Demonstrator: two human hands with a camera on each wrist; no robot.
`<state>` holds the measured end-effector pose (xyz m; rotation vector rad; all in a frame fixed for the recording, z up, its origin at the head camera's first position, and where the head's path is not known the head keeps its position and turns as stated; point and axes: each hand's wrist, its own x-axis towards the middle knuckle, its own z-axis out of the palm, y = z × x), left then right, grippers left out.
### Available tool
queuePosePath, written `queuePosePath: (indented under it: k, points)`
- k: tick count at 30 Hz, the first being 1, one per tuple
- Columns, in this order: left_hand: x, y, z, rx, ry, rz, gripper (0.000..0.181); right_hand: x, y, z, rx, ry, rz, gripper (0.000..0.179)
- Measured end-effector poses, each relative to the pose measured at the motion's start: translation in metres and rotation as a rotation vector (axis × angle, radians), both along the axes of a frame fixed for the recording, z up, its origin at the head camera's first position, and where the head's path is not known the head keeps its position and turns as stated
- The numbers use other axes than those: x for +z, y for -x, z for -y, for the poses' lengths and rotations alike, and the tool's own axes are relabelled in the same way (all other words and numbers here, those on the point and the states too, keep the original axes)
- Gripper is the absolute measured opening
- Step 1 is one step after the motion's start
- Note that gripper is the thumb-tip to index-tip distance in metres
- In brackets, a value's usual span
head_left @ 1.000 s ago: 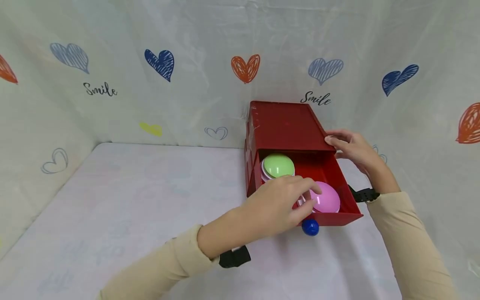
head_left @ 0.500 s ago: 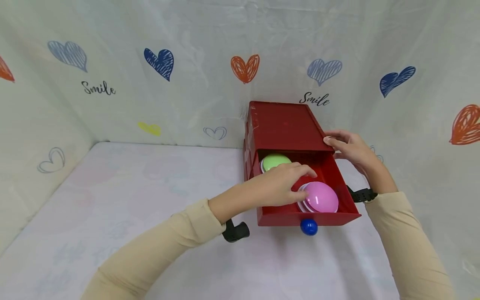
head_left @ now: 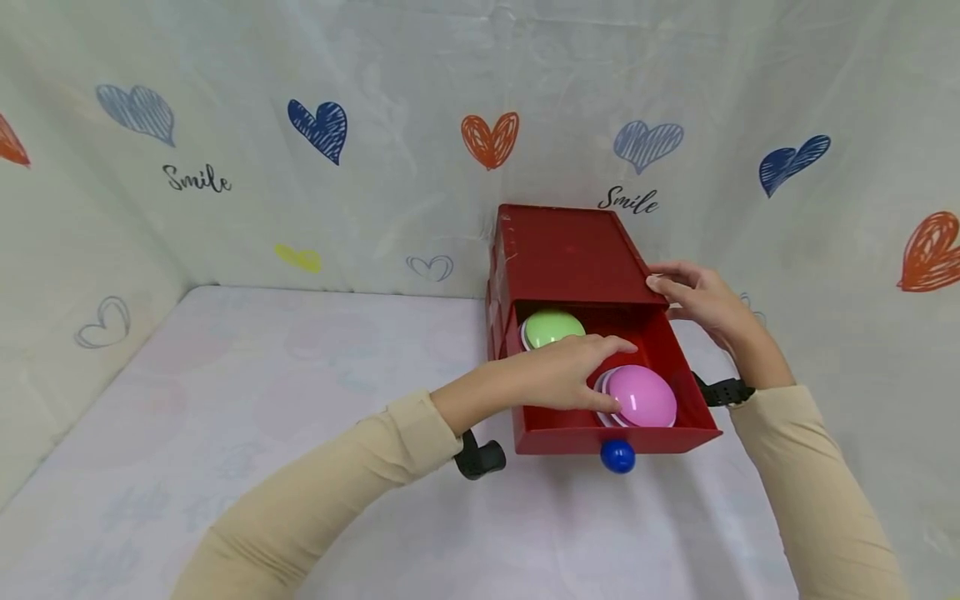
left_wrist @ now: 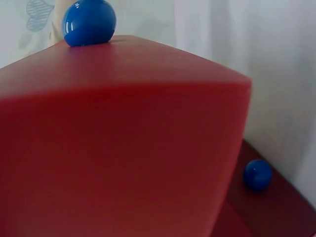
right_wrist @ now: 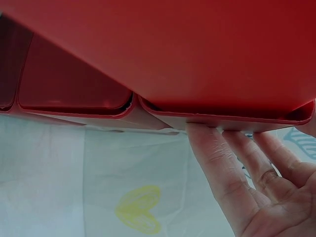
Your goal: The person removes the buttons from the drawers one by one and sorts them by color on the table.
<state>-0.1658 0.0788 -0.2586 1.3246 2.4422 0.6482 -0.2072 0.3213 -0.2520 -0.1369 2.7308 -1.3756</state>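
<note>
A red drawer cabinet (head_left: 572, 254) stands at the back of the table, its top drawer (head_left: 656, 440) pulled out. Inside lie a pink dome-topped round thing (head_left: 643, 397) with a white layered rim, at the front right, and a similar green one (head_left: 553, 327) at the back left. My left hand (head_left: 558, 375) reaches over the drawer, thumb against the pink piece's left side, fingers spread above it. My right hand (head_left: 705, 300) rests at the cabinet's upper right corner. In the right wrist view its straight fingers (right_wrist: 222, 168) press the cabinet's side. The left wrist view shows no hand.
A blue knob (head_left: 618, 456) sticks out of the drawer's front. A lower blue knob (left_wrist: 257, 175) shows beneath in the left wrist view. The white table (head_left: 337, 375) stretches to the left, and a curtain with heart prints (head_left: 490, 140) hangs close behind the cabinet.
My left hand has shifted back from over the pink piece, its fingers opening from a curl into a spread and uncovering more of it. My right hand has stayed at the corner.
</note>
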Motion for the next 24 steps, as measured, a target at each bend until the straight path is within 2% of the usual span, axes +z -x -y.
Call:
queuePosePath:
  k: [8,17,20,24]
  points:
    - [-0.003,0.004,-0.006,-0.018,0.004,0.040,0.075,0.000,0.000,-0.002,0.000,-0.007,-0.004,0.059]
    - [-0.007,0.005,-0.011,-0.066,0.018,0.087,0.077,0.000,0.001,-0.002,0.011,0.024,0.004,0.060]
    - [-0.009,0.005,-0.013,-0.098,0.013,0.105,0.079,-0.001,0.001,-0.002,0.016,0.027,0.000,0.059]
    - [-0.011,0.005,-0.014,-0.158,0.026,0.093,0.082,-0.001,0.001,-0.003,0.018,0.024,-0.002,0.059]
